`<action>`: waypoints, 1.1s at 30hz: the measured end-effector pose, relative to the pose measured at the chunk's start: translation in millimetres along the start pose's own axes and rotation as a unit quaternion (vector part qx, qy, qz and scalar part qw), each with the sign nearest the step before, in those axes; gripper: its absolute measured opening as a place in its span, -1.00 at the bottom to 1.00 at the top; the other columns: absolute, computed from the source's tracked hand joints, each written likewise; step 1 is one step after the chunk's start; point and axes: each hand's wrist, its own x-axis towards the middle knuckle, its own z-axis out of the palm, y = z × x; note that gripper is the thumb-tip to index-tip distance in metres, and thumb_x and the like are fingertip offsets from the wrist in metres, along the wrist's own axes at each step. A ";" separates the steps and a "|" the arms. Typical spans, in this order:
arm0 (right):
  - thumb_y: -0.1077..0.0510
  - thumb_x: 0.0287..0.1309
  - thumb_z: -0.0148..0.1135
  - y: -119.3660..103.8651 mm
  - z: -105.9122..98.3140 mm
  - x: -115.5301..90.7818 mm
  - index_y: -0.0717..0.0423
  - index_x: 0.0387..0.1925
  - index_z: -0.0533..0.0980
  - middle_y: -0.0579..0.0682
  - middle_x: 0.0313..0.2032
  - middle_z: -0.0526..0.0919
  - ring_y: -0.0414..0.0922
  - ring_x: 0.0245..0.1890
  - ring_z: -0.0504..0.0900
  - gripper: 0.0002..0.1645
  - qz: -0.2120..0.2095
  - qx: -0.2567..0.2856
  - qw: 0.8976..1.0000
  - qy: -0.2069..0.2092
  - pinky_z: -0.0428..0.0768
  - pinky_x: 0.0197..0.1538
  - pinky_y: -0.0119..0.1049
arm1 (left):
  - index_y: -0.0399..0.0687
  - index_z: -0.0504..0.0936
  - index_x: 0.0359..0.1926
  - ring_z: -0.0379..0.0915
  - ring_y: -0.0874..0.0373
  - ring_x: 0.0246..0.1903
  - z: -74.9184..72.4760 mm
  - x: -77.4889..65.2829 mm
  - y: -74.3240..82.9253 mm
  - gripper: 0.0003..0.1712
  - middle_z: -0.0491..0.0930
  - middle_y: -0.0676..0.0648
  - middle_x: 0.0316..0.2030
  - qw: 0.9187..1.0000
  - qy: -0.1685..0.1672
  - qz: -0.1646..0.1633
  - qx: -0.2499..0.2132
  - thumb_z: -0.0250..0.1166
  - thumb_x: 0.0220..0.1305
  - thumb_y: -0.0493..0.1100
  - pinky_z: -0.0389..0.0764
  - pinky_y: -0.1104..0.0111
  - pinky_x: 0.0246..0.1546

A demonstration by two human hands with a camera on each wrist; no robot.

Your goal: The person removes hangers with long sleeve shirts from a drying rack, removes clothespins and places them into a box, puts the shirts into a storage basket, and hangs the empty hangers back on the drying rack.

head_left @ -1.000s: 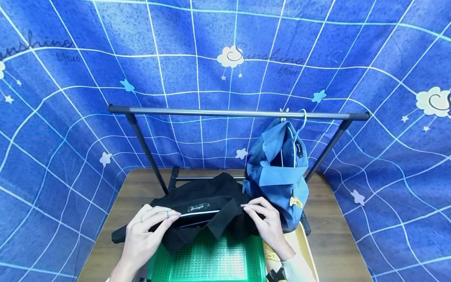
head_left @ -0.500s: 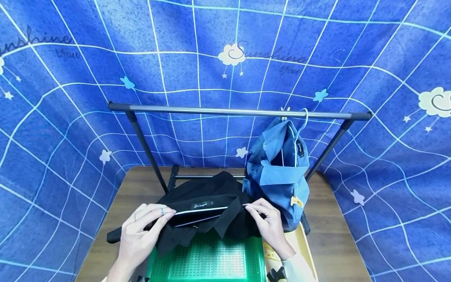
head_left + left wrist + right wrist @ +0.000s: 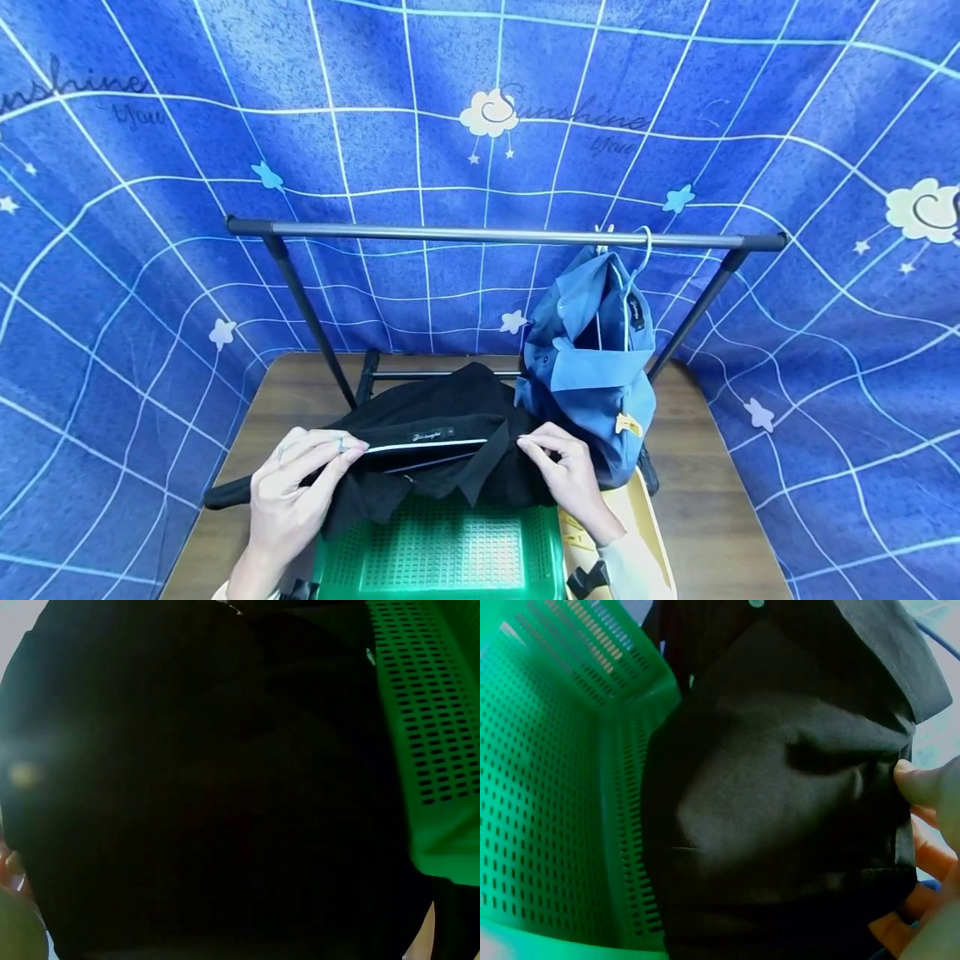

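A black shirt (image 3: pixel 450 396) with a label inside its collar lies draped over the back of a green basket (image 3: pixel 442 550). Along the collar opening runs a thin white bar (image 3: pixel 427 446), which looks like part of a hanger. My left hand (image 3: pixel 288 492) pinches the shirt and the bar's left end between thumb and fingers. At the other shoulder, my right hand (image 3: pixel 566 471) pinches the black cloth; the right wrist view shows the thumb (image 3: pixel 922 784) on its edge. Dark fabric (image 3: pixel 210 787) fills most of the left wrist view, hiding the left fingertips.
Behind the shirt stands a clothes rack with a metal rail (image 3: pixel 480 234). A blue shirt (image 3: pixel 592 367) hangs from its right side on a pale hanger (image 3: pixel 647 250), with a yellow clip (image 3: pixel 628 425) on it. A cream tray (image 3: pixel 652 533) holding yellow items sits right of the basket.
My left hand has moved slightly left, drawing the shirt's left side with it and pulling the collar wider. My right hand stays nearly in place, still pinching the cloth.
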 end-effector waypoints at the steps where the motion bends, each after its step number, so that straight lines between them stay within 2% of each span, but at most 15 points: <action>1: 0.28 0.35 0.46 -0.6 -0.3 0.2 -0.01 -0.23 0.84 -0.15 -0.37 0.73 -0.22 -0.34 0.65 -0.87 -0.003 -0.001 1.000 -0.001 0.53 -0.27 -0.50 | -0.34 0.85 -0.29 0.57 0.16 -0.30 -0.1 0.3 -0.1 -0.95 0.81 -0.15 -0.32 1.000 0.002 0.000 -0.001 0.55 0.21 -0.43 0.50 0.56 -0.13; 6: 0.29 0.35 0.45 -1.3 -0.5 -0.4 0.02 -0.23 0.84 -0.11 -0.36 0.75 -0.17 -0.34 0.67 -0.86 -0.015 -0.001 1.000 -0.003 0.54 -0.26 -0.50 | -0.36 0.84 -0.30 0.62 0.16 -0.28 -0.2 1.9 0.3 -0.95 0.81 -0.16 -0.33 1.000 0.014 -0.001 -0.006 0.54 0.20 -0.46 0.50 0.51 -0.05; 12: 0.32 0.32 0.48 -2.5 0.4 -0.7 -0.01 -0.24 0.83 -0.14 -0.33 0.76 -0.19 -0.31 0.69 -0.84 -0.017 -0.005 1.000 -0.014 0.58 -0.25 -0.48 | -0.37 0.83 -0.30 0.66 0.13 -0.16 -1.0 1.5 2.1 -0.93 0.79 -0.18 -0.34 1.000 0.010 -0.021 -0.005 0.52 0.19 -0.50 0.53 0.44 0.10; 18: 0.31 0.38 0.42 -9.2 4.2 2.5 -0.03 -0.02 0.79 -0.13 -0.16 0.78 -0.22 -0.24 0.66 -0.76 -0.028 -0.006 1.000 -0.013 0.58 -0.19 -0.45 | -0.34 0.83 -0.28 0.65 0.12 -0.13 -0.9 4.1 3.4 -0.86 0.78 -0.19 -0.33 0.999 -0.007 -0.039 0.005 0.50 0.16 -0.56 0.55 0.44 0.12; 22: 0.36 0.27 0.50 -16.6 6.7 3.8 0.03 0.14 0.73 -0.05 -0.07 0.76 -0.11 -0.15 0.69 -0.57 -0.096 0.001 0.995 -0.016 0.62 -0.09 -0.38 | -0.32 0.83 -0.29 0.65 0.12 -0.15 -0.7 5.0 5.1 -0.84 0.77 -0.19 -0.34 0.999 -0.013 -0.042 0.006 0.49 0.15 -0.57 0.56 0.46 0.09; 25: 0.37 0.12 0.60 -21.0 9.0 5.6 0.07 0.13 0.73 -0.01 -0.06 0.75 -0.04 -0.10 0.70 -0.48 -0.164 -0.013 0.986 -0.020 0.63 0.03 -0.34 | -0.32 0.83 -0.29 0.65 0.11 -0.18 -1.1 3.9 5.9 -0.85 0.77 -0.20 -0.34 0.999 -0.013 -0.040 0.007 0.50 0.16 -0.56 0.56 0.47 0.08; 29: 0.39 0.03 0.63 -20.8 11.0 8.2 0.05 -0.04 0.78 -0.04 -0.15 0.77 -0.06 -0.13 0.71 -0.57 -0.223 -0.031 0.974 -0.017 0.61 0.05 -0.37 | -0.32 0.84 -0.29 0.66 0.13 -0.19 -3.2 1.8 5.1 -0.86 0.77 -0.19 -0.34 0.999 -0.009 -0.043 0.011 0.51 0.16 -0.54 0.56 0.50 0.06; 33: 0.44 0.02 0.60 -16.1 9.6 10.1 0.06 -0.12 0.79 -0.05 -0.22 0.77 -0.09 -0.20 0.70 -0.62 -0.255 -0.028 0.966 -0.020 0.62 -0.01 -0.35 | -0.33 0.83 -0.29 0.66 0.12 -0.17 -7.0 -0.3 1.7 -0.85 0.77 -0.19 -0.34 0.999 -0.010 -0.037 -0.003 0.49 0.16 -0.56 0.56 0.47 0.09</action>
